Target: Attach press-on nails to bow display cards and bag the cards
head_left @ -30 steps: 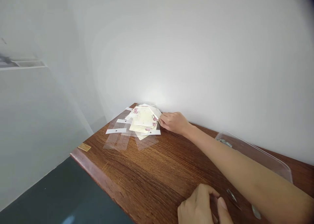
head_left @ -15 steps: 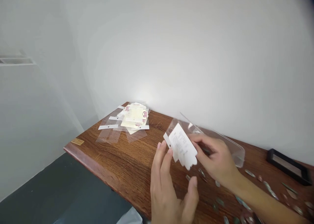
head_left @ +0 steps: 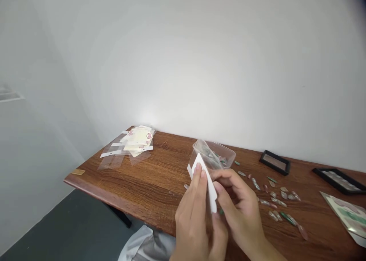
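Observation:
Between my two hands, over the front of the table, is a white printed card (head_left: pixel 212 195) with a scalloped edge, tilted nearly edge-on. It lies with a clear plastic bag (head_left: pixel 209 160) that has a white strip at one end; how far the card is inside the bag I cannot tell. My left hand (head_left: pixel 194 219) presses its fingers flat against the card's left face, thumb below. Pinching the card's right side, my right hand (head_left: pixel 241 211) has its thumb and fingers closed. Behind them stands a clear plastic box (head_left: pixel 228 154) holding small coloured pieces.
A stack of cream cards (head_left: pixel 138 137) with pink bows lies among clear bags (head_left: pixel 111 161) at the far left. Small glossy pieces (head_left: pixel 278 202), green, pink and clear, are scattered at right. Beyond are two black frames (head_left: pixel 275 162) and a green-patterned packet (head_left: pixel 347 215).
My left hand has closed in on the card, and both hands now hold it. The card has turned more edge-on. The view has shifted right, showing more of the table.

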{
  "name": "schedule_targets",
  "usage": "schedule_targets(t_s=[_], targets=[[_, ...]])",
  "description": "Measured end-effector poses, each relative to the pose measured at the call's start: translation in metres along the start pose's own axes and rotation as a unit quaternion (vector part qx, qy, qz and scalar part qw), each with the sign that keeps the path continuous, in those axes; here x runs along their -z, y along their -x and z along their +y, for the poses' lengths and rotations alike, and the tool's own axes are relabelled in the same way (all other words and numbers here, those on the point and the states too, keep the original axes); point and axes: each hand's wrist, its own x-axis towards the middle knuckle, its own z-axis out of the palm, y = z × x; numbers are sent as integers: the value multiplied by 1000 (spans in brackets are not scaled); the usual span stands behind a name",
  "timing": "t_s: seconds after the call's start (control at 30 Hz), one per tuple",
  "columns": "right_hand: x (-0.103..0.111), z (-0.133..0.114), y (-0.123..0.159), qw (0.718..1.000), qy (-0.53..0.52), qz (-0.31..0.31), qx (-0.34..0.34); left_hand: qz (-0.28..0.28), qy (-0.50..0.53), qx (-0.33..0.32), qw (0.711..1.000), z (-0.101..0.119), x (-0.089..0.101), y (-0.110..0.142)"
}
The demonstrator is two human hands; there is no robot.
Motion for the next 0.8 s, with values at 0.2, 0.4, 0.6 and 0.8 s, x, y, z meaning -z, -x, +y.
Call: schedule_targets(t_s=[0.2,0.4,0.6,0.8], targets=[[1,5,5,997,-55,21,-49,35,-68,3,997,6,-15,8],[6,14,-18,992,-108,-43,-53,64,-97,-38,993,-3,-27,-12],[15,28,-37,986,-132,-8,-103,16,-64,-33,997,-16,-29,-35],[19,43,-37,981,-139,13,-135,-31,3,16,999,-27,-40,-39]])
